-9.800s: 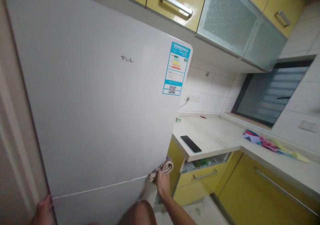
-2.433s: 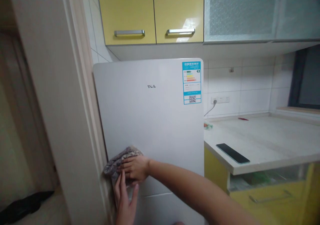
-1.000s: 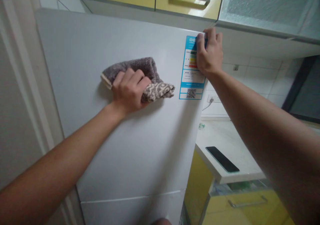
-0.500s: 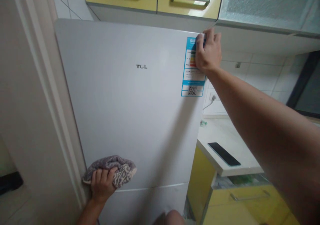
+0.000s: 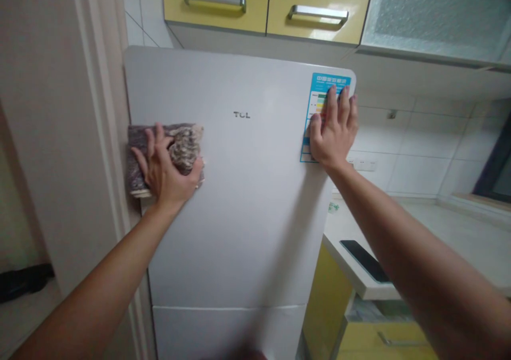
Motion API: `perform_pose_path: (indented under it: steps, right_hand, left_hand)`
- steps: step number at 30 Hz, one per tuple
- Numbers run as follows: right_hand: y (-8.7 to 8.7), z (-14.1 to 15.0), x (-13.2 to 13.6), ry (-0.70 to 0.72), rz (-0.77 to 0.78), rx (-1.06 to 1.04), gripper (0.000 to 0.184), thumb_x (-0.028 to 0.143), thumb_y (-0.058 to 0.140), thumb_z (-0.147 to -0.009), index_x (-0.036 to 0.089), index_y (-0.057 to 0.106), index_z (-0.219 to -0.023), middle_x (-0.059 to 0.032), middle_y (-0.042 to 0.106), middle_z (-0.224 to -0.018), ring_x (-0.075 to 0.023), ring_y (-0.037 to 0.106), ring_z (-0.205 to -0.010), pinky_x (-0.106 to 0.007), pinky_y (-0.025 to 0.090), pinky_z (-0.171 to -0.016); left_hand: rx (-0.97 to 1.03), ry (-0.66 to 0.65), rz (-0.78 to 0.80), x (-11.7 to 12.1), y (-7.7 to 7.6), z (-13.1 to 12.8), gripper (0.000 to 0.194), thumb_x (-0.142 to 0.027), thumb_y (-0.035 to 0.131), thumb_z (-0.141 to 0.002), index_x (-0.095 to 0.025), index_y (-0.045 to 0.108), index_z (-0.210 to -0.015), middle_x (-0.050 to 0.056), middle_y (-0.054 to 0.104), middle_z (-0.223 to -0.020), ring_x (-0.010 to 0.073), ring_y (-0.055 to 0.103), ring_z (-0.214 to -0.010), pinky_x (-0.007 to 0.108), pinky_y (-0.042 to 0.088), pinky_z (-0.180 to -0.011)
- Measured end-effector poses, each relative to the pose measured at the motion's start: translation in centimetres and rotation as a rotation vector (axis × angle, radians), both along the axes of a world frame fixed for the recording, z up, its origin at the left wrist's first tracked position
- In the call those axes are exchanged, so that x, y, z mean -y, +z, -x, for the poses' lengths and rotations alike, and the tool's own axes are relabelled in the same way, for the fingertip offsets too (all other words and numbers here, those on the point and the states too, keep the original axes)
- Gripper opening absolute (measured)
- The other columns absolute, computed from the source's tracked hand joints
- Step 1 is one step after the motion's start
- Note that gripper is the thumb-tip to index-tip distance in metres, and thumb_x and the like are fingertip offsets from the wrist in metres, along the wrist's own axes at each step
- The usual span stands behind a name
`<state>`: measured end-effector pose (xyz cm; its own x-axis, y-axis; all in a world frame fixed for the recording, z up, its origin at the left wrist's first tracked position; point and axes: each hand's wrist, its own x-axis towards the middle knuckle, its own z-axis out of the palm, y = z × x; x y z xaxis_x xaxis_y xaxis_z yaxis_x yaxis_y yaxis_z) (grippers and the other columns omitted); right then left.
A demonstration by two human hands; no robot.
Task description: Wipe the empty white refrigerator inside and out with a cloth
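A white refrigerator (image 5: 247, 216) with a TCL logo stands in front of me. My left hand (image 5: 170, 171) grips a bunched grey patterned cloth (image 5: 186, 149) and presses it against the left edge of the upper door. Part of the cloth hangs over that edge. My right hand (image 5: 335, 125) lies with its fingers stretched out on the door's upper right. It partly covers the blue and white energy label (image 5: 329, 79). Nothing shows in the right hand.
Yellow wall cabinets (image 5: 215, 16) hang above the refrigerator. A door frame (image 5: 106, 163) stands close on the left. To the right, a black phone (image 5: 365, 261) lies on the white counter (image 5: 431, 232), over a yellow drawer (image 5: 387, 344).
My left hand has moved up the refrigerator's left side with the cloth. My right hand has let go of the top corner and now rests flatter and lower, over the label.
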<state>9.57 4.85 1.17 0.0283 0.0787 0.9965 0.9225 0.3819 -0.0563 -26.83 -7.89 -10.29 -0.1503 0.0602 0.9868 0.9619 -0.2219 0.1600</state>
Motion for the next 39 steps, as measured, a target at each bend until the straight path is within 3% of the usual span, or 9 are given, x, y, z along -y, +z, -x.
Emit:
perform_pose_path:
  steps: [5,8,13,17,23,27,33,36,39]
  right_hand:
    - [-2.9,0.1,-0.2,-0.021,-0.022,0.062,0.075,0.049,0.036,-0.109,0.026,0.022,-0.179,-0.0105,0.021,-0.184,-0.0383,0.019,-0.17,-0.067,0.035,-0.127]
    - [-2.8,0.0,0.3,0.009,-0.017,0.065,0.075,0.049,0.036,-0.109,0.026,0.023,-0.179,-0.0102,0.021,-0.184,-0.0384,0.019,-0.17,-0.067,0.033,-0.129]
    - [-4.4,0.2,0.8,0.027,-0.007,0.058,0.075,0.048,0.038,-0.108,0.021,0.028,-0.177,-0.0128,0.023,-0.184,-0.0365,0.023,-0.17,-0.063,0.031,-0.132]
    - [-8.7,0.6,1.4,0.021,-0.009,0.077,0.074,0.048,0.039,-0.109,0.024,0.027,-0.178,-0.0116,0.026,-0.182,-0.0349,0.025,-0.17,-0.064,0.026,-0.134]
    - [-15.9,1.1,2.2,0.03,-0.031,0.176,0.075,0.044,0.044,-0.109,0.03,0.024,-0.179,-0.0095,0.029,-0.181,-0.0341,0.033,-0.167,-0.059,0.028,-0.135]
    - [-16.7,1.0,2.3,0.056,-0.01,0.158,0.073,0.043,0.047,-0.107,0.032,0.029,-0.177,-0.0064,0.029,-0.181,-0.0339,0.034,-0.167,-0.058,0.028,-0.136]
    - [-16.4,1.0,2.4,0.024,-0.016,0.156,0.072,0.041,0.047,-0.107,0.032,0.031,-0.177,-0.0053,0.028,-0.181,-0.0297,0.033,-0.167,-0.055,0.028,-0.137]
    - [-16.5,1.1,2.4,0.026,-0.002,0.162,0.074,0.041,0.047,-0.107,0.032,0.028,-0.178,-0.0045,0.027,-0.182,-0.0302,0.032,-0.168,-0.055,0.027,-0.137]
    - [-16.6,1.2,2.4,0.033,-0.001,0.161,0.078,0.04,0.047,-0.106,0.034,0.022,-0.179,-0.0033,0.026,-0.182,-0.031,0.033,-0.167,-0.056,0.028,-0.137]
  left_hand:
    - [-0.467,-0.056,0.126,-1.5,1.3,-4.1,0.092,-0.048,0.074,-0.094,-0.021,0.034,-0.173,0.016,0.037,-0.179,0.0347,0.032,-0.168,0.059,0.009,-0.14]
    - [-0.672,-0.056,0.167,-1.6,-0.9,-4.3,0.087,-0.052,0.069,-0.096,-0.027,0.037,-0.173,0.014,0.04,-0.177,0.0361,0.04,-0.164,0.064,-0.002,-0.138]
    - [-0.409,0.063,0.141,-0.3,-5.8,-1.3,0.101,-0.055,0.082,-0.089,-0.035,0.033,-0.175,0.015,0.007,-0.185,0.0472,0.018,-0.169,0.077,0.001,-0.133]
    - [-0.165,0.126,0.13,0.7,-12.4,1.5,0.108,-0.045,0.077,-0.092,-0.029,0.015,-0.179,0.019,0.01,-0.185,0.0467,0.018,-0.169,0.075,0.013,-0.134]
    - [-0.005,0.117,0.192,2.4,-27.1,4.0,0.107,-0.04,0.07,-0.088,-0.033,0.012,-0.179,0.014,0.019,-0.184,0.0508,0.03,-0.163,0.079,0.027,-0.13]
    - [0.198,0.072,0.238,3.3,-31.6,3.0,0.108,-0.051,0.064,-0.084,-0.05,0.007,-0.176,-0.011,0.006,-0.185,0.0498,0.022,-0.165,0.074,0.022,-0.135]
    - [0.373,0.075,0.185,2.5,-27.7,0.1,0.101,-0.054,0.058,-0.088,-0.061,0.003,-0.172,-0.024,0.002,-0.182,0.0421,0.018,-0.169,0.064,0.019,-0.138]
    - [0.379,0.095,0.101,1.2,-23.0,-0.8,0.101,-0.049,0.064,-0.092,-0.055,0.007,-0.175,-0.01,0.008,-0.186,0.0416,0.019,-0.169,0.069,0.019,-0.137]
    - [0.302,0.095,-0.013,-0.4,-15.8,-1.9,0.098,-0.047,0.072,-0.095,-0.043,0.019,-0.177,0.007,0.024,-0.185,0.0433,0.027,-0.167,0.074,0.02,-0.134]
